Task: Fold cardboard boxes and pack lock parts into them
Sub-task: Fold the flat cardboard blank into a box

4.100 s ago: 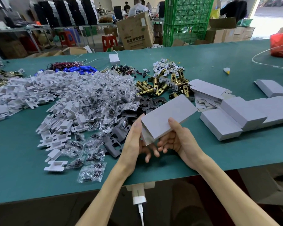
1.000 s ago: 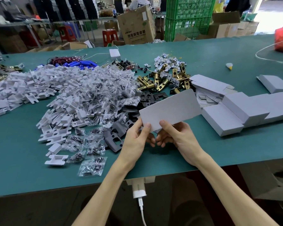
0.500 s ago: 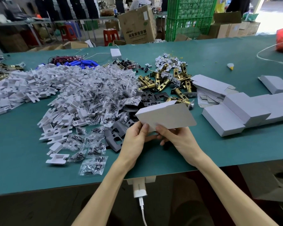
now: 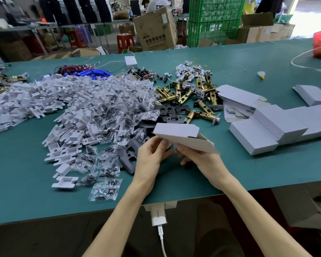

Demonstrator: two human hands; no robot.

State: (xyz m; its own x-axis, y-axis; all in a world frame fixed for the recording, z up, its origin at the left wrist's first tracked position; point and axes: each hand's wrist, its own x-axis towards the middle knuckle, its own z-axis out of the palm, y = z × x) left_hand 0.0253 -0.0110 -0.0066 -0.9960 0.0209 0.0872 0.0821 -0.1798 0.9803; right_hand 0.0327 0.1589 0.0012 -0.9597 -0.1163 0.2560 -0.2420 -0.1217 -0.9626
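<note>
Head cam: box point(image 4: 176, 131) lies across both hands, long axis left-far to right-near. L hand point(image 4: 150, 154) pinches its left end; R hand point(image 4: 202, 158) grips it from under.

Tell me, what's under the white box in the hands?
Fingers of the left grip and right grip hold the white box from below, above the green table. Some fingertips and the table patch directly beneath are hidden by the cardboard.

A teal table point(image 4: 248, 175) carries white plastic trays point(image 4: 63, 112) and bagged screws point(image 4: 107, 110) left of the left hand point(image 4: 149, 156). Brass latches point(image 4: 193, 97) lie beyond both hands, and folded grey boxes point(image 4: 267, 130) right of the right hand point(image 4: 204, 158).
</note>
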